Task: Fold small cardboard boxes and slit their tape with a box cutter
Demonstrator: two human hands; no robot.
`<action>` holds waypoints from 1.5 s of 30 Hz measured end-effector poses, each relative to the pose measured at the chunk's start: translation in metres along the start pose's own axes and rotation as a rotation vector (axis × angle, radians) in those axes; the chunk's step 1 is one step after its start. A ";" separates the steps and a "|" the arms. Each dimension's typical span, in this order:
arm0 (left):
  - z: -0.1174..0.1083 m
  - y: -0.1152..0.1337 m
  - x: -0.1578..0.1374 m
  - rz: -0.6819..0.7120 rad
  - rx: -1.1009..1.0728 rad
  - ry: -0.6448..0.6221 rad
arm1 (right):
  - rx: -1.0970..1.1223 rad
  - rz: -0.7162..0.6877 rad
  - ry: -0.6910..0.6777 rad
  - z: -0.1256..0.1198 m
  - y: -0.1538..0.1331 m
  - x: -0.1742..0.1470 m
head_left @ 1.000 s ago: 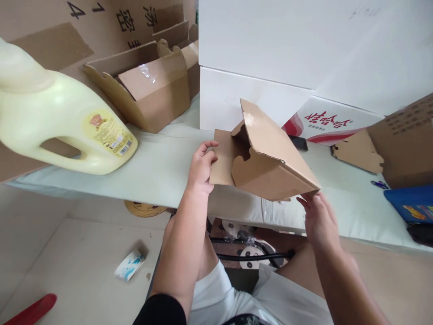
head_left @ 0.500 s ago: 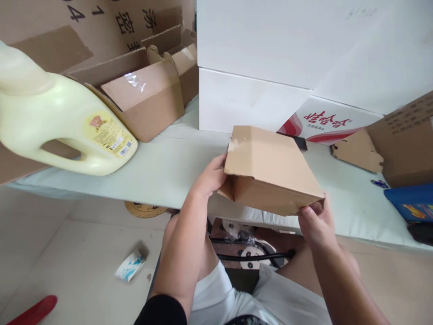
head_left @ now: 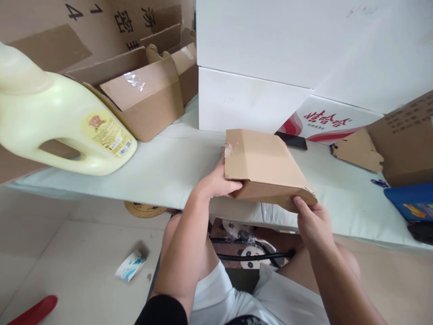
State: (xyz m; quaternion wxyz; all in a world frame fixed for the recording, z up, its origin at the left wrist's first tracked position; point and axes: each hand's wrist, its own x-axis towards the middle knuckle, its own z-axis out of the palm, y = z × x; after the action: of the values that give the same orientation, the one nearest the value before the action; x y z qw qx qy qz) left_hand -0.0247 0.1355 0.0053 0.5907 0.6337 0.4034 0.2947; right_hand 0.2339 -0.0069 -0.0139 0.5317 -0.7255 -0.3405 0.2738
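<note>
A brown cardboard box (head_left: 267, 155) is tilted between my two hands, above the front edge of the pale-covered table (head_left: 162, 167). Its left flap carries a scrap of clear tape. My left hand (head_left: 218, 180) is closed on the box's left end, with the thumb under the flap edge and the other fingers hidden behind. At the near right corner, my right hand (head_left: 311, 216) pinches a small side flap between thumb and fingers. The underside of the box is out of sight.
White cartons (head_left: 253, 90) stand behind the box, a black phone-like object (head_left: 292, 141) before them. At left are a pale yellow jug (head_left: 84, 131) and open cardboard boxes (head_left: 152, 108). A blue packet (head_left: 411, 203), pen (head_left: 379, 183) and cardboard piece (head_left: 358, 151) lie right.
The box has tipped and shifted slightly left, showing more of the black object behind. My left thumb has moved onto the near edge under the flap; my right hand now pinches the corner flap.
</note>
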 end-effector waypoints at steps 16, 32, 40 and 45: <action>-0.026 0.018 -0.014 -0.021 -0.319 -0.571 | 0.058 0.041 0.166 -0.006 0.015 0.005; -0.016 -0.010 0.014 0.027 0.202 0.208 | 0.315 0.035 -0.072 -0.021 0.015 0.005; -0.012 -0.015 0.019 0.067 0.196 0.221 | 0.371 0.012 -0.167 -0.030 0.024 0.004; -0.014 -0.017 0.020 0.135 0.097 0.257 | 0.396 -0.011 -0.186 -0.032 0.024 0.004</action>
State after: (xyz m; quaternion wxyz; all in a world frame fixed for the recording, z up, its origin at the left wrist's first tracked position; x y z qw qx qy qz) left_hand -0.0298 0.1590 -0.0121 0.4816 0.6443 0.4460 0.3925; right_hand 0.2652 -0.0272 -0.0275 0.6316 -0.5768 -0.3317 0.3981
